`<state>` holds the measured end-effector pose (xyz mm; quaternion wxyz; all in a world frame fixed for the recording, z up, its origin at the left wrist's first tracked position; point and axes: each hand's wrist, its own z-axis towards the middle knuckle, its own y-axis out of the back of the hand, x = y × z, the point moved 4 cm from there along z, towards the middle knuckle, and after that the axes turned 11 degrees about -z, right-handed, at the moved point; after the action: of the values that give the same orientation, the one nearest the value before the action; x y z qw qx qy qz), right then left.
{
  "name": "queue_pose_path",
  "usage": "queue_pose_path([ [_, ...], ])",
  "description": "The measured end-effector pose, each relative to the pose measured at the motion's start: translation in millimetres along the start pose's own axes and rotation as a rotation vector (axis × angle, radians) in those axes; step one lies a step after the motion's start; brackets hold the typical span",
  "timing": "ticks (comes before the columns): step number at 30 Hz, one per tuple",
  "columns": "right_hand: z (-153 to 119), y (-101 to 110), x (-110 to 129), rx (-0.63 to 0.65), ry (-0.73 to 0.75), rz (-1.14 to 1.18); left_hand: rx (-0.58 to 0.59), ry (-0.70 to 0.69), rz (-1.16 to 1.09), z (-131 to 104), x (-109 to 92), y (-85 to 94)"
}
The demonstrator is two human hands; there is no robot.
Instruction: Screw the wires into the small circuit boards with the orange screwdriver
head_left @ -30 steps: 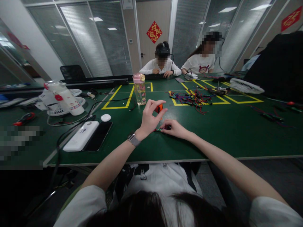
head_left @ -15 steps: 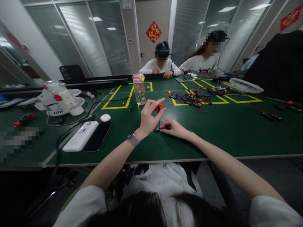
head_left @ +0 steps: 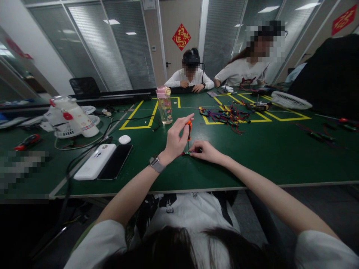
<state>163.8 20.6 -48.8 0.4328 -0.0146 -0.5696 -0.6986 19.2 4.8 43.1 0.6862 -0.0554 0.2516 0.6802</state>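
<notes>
My left hand [head_left: 176, 140] is closed around the orange and black handle of an upright screwdriver [head_left: 190, 130]. The screwdriver's thin shaft points down at a small green circuit board [head_left: 186, 153] with wires, lying on the green table [head_left: 157, 179]. From the right, my right hand [head_left: 206, 151] pinches the board's right end against the table, its fingertips close to the shaft. Beyond my hands lies a tangled heap of similar boards with red and dark wires [head_left: 227, 115]. The screw or contact point under the tip is too small to make out.
A clear bottle [head_left: 165, 108] with a pink lid stands beyond my left hand. To the left are a white power bank [head_left: 95, 162], a black phone [head_left: 116, 162], a white case [head_left: 125, 139] and cables. Two people sit across the table; a white fan [head_left: 291, 101] lies at the right.
The fingers of my left hand have shifted on the screwdriver handle, with the thumb drawn in. My right hand has kept its place. The person at the far right has moved to the right.
</notes>
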Motion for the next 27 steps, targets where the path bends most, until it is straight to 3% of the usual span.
queue_pose_path([
  [15, -0.1, 0.1, -1.0, 0.005, -0.004, 0.016, 0.019, 0.039, -0.035, 4.6, -3.7, -1.6],
  [27, -0.3, -0.6, -2.2, 0.004, -0.014, 0.046, -0.065, 0.046, 0.02, 6.3, -1.8, 1.3],
])
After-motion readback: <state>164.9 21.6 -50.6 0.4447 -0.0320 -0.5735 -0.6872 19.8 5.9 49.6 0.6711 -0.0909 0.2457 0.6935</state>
